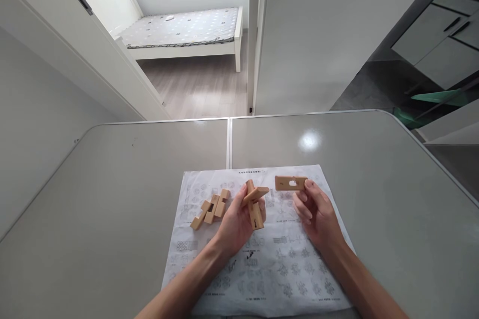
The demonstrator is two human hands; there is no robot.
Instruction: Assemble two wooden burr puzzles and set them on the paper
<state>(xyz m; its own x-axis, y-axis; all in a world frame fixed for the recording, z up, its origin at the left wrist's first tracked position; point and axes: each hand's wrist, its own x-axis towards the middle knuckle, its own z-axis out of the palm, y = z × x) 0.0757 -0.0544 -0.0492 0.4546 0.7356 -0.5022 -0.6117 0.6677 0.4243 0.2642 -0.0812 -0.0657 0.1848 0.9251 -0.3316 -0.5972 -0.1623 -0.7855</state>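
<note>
My left hand (236, 224) is closed around wooden puzzle pieces (256, 212) that cross each other, one lying slantwise over the other. To the right, my right hand (320, 212) pinches a flat wooden puzzle piece (282, 183) by its right end. That piece has an opening through its middle and is held level, apart from the pieces in my left hand. Left of my left hand, several notched wooden blocks (212, 208) lie side by side on the printed sheet (262, 279). Both hands are above this sheet, which carries rows of small diagrams.
The grey table (93, 219) has a raised metal rim and a seam (229, 144) running away from me. Past its far edge, a doorway shows a bed (183, 30) in another room. White cabinets (441, 35) and a green object (437, 97) are at the right.
</note>
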